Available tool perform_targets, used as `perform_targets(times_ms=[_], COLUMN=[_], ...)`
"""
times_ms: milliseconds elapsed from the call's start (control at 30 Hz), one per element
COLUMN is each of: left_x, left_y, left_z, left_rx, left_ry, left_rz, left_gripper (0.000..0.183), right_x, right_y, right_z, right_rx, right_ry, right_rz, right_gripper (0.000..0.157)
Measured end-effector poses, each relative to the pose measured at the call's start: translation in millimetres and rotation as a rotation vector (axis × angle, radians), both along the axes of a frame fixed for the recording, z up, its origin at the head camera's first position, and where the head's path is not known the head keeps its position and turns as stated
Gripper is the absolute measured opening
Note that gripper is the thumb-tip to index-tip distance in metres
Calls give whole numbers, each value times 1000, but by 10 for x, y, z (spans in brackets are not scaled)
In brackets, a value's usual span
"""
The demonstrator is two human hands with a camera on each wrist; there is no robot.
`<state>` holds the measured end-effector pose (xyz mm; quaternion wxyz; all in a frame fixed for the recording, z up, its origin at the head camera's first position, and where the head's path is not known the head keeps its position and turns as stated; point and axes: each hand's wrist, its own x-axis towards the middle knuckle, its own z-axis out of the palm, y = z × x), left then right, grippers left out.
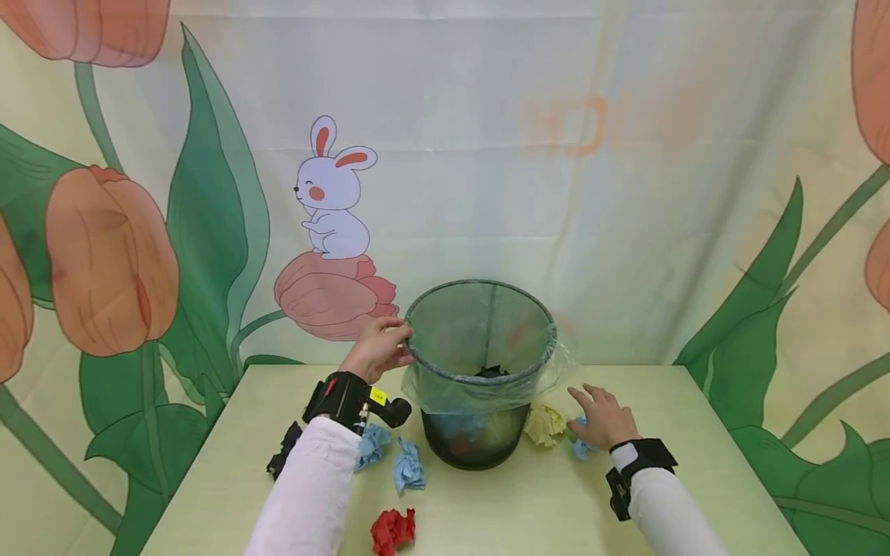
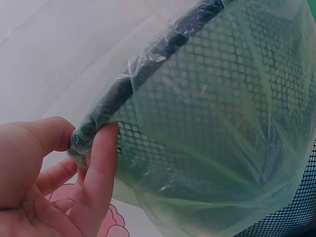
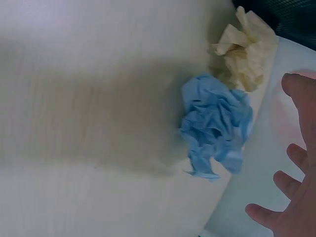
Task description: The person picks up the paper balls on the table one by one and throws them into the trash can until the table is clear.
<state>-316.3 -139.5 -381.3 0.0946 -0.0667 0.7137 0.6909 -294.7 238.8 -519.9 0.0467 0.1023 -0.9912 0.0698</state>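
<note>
A black mesh wastebasket [image 1: 476, 452] stands on the table, lined with a thin translucent bag [image 1: 434, 394] folded over its rim. My left hand [image 1: 375, 347] pinches the basket's rim and the bag at the left side; the left wrist view shows thumb and fingers [image 2: 101, 168] about the edge. My right hand [image 1: 605, 417] hovers with spread fingers above a blue crumpled paper [image 3: 215, 121], apart from it. Beside that lies a pale yellow crumpled paper [image 1: 544, 425], close to the basket. Something black [image 1: 492, 371] shows inside the basket; other contents are blurred by the bag.
Left of the basket lie two blue crumpled papers [image 1: 409, 467] and a black one [image 1: 283, 449] partly behind my left sleeve. A red crumpled paper [image 1: 393, 531] lies near the front. Behind the table [image 1: 528, 517] hangs a printed curtain [image 1: 452, 154].
</note>
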Motion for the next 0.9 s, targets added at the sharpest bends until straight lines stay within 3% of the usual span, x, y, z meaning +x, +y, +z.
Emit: perform_targets(times_ms=[200, 433, 700, 900], left_x=[-14, -19, -13, -2], left_y=[-3, 3, 3, 8], left_z=[-17, -35, -37, -28], left_rx=[1, 21, 28, 30], left_ry=[7, 5, 11, 12], left_rz=[-6, 6, 3, 1], left_gripper=[43, 43, 42, 41], right_x=[88, 242, 255, 285], right_y=[25, 12, 78, 76], right_z=[-195, -288, -527, -596], right_rx=[-13, -6, -1, -32], right_ry=[-52, -98, -120, -125], right_rz=[-20, -23, -39, -45], right_gripper=[60, 58, 58, 52])
